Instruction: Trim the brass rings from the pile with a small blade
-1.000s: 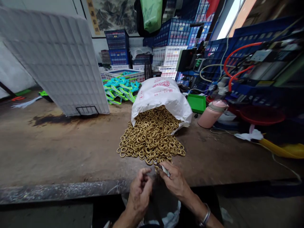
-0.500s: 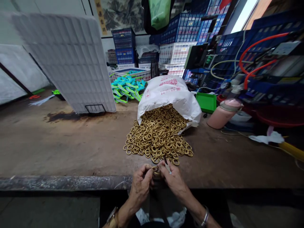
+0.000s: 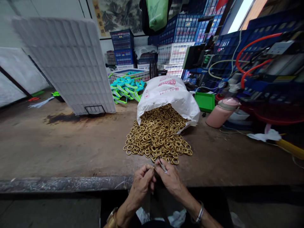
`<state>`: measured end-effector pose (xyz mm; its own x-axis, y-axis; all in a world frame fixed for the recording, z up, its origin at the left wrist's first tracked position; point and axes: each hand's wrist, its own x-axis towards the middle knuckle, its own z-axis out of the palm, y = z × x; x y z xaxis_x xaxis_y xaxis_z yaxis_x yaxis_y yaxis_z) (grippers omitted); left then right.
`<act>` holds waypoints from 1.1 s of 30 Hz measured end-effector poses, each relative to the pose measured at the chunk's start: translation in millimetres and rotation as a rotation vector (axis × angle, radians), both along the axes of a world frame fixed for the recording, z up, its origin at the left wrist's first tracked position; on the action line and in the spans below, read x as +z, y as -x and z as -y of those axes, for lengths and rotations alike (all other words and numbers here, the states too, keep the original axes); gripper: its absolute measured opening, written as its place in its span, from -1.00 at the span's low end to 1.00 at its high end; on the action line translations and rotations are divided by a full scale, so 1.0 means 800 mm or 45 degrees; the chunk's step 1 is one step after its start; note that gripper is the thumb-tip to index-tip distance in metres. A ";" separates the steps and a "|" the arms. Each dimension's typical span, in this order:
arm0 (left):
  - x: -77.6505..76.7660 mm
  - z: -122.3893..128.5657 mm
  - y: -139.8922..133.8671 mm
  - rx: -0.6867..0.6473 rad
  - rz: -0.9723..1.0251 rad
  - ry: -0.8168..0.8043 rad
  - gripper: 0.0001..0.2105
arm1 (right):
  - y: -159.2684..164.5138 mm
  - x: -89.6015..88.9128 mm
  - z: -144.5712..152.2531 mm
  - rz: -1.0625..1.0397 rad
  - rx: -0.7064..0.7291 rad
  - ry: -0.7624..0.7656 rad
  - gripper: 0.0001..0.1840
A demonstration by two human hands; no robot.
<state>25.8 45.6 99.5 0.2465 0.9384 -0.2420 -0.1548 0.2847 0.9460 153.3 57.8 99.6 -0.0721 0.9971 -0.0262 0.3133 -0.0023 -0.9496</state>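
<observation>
In front of the table's edge, my left hand (image 3: 142, 182) is closed, thumb and forefinger pinching a brass-coloured ring (image 3: 153, 168) that is mostly hidden by the fingers. My right hand (image 3: 169, 177) is closed beside it, fingertips meeting those of the left. A slim knife-like tool (image 3: 162, 166), dark at one end and pale grey at the other, sticks out between its fingers. Just beyond both hands lies a heap of the same rings (image 3: 156, 139), spilling from the mouth of a white woven sack (image 3: 166, 90) with red print.
A white ribbed panel (image 3: 68, 63) stands on the left of the wooden table (image 3: 95, 145). Turquoise and green plastic pieces (image 3: 128, 88) are piled behind the heap. To the right are a green tray (image 3: 204, 102) and a pink bottle (image 3: 222, 113). Blue crates (image 3: 124, 47) are stacked behind.
The ring between my hands has turned and now shows less. My right hand has shifted slightly left toward the left hand, with the tool tilted differently. The camera view has moved slightly.
</observation>
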 end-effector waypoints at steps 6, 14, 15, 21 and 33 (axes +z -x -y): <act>-0.012 0.000 0.002 -0.048 0.173 0.046 -0.68 | 0.003 -0.004 -0.002 -0.027 0.017 -0.004 -0.74; -0.008 0.002 0.003 0.054 0.302 0.051 -0.71 | -0.008 -0.017 -0.004 0.339 -0.016 -0.123 -0.79; -0.008 0.002 0.003 0.058 0.302 0.049 -0.71 | -0.010 -0.017 -0.002 0.415 0.011 -0.158 -0.81; -0.009 0.000 0.007 0.051 0.248 0.046 -0.69 | -0.008 -0.014 0.007 0.697 0.192 -0.310 -0.73; -0.005 0.006 0.009 0.054 0.103 -0.083 -0.69 | -0.007 -0.010 0.004 0.884 0.264 -0.262 -0.73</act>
<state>18.5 40.6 95.9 0.2223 0.9616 -0.1611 -0.2424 0.2146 0.9462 158.8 54.9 91.4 -0.2937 0.9545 0.0511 0.8150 0.2780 -0.5085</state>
